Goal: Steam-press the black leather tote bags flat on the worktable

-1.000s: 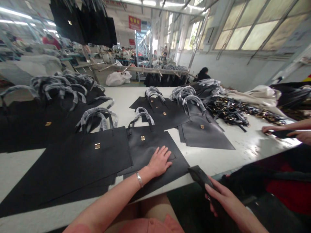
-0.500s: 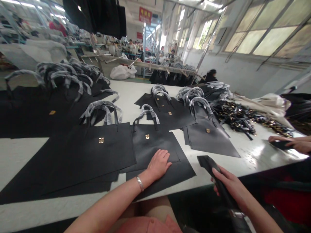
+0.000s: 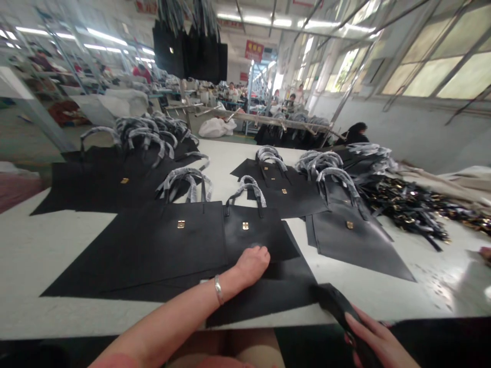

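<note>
At a white worktable [image 3: 57,245] in a garment factory, seen from the head camera, a person's left hand [image 3: 251,266] lies palm down on a black tote bag [image 3: 249,237]. Its fingers are together and slightly bent, pressing the lower front panel and closed around nothing that shows. A silver bracelet [image 3: 218,289] circles the wrist. The bag lies flat near the table's front edge, its gold clasp [image 3: 245,225] facing up and its paper-wrapped handles [image 3: 249,186] pointing away from the person.

The right hand [image 3: 378,342], low at the frame's bottom right, is wrapped around one end of a black strip [image 3: 333,302]. The strip's other end reaches over the table edge, just beside the bag's right corner.

A larger tote [image 3: 169,245] overlaps the bag on the left, and another tote [image 3: 353,240] lies apart on the right. Beyond that one spreads a heap of black straps with gold fittings [image 3: 414,209]. More bags hang overhead [image 3: 192,48].
</note>
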A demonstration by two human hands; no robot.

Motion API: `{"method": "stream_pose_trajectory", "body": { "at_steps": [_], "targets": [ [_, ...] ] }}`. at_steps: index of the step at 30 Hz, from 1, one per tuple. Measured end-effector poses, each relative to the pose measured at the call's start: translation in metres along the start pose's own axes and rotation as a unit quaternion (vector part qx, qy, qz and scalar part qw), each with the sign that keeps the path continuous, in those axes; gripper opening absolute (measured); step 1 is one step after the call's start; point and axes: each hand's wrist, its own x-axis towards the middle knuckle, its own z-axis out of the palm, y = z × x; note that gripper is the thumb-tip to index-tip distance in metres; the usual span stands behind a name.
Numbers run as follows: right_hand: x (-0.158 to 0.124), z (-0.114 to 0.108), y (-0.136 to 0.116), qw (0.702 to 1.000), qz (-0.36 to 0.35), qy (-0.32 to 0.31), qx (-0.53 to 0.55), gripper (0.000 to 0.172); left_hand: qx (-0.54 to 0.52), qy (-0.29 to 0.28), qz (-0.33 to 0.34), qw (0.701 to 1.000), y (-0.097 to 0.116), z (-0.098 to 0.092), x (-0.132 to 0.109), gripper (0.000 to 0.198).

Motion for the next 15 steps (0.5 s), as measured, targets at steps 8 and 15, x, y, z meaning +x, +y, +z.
{"method": "stream_pose_trajectory", "body": {
  "at_steps": [8, 15],
  "targets": [
    [0.003, -0.002, 0.002, 1.0, 0.015, -0.002, -0.012, 0.088, -0.056, -0.069, 0.136, 0.987, 0.072, -0.029, -0.024, 0.008],
    [0.0, -0.02, -0.025, 0.995, -0.058, 0.065, -0.042, 0.079, -0.224, -0.103, 0.142, 0.959, 0.096, -0.007, -0.044, 0.049]
  ]
}}
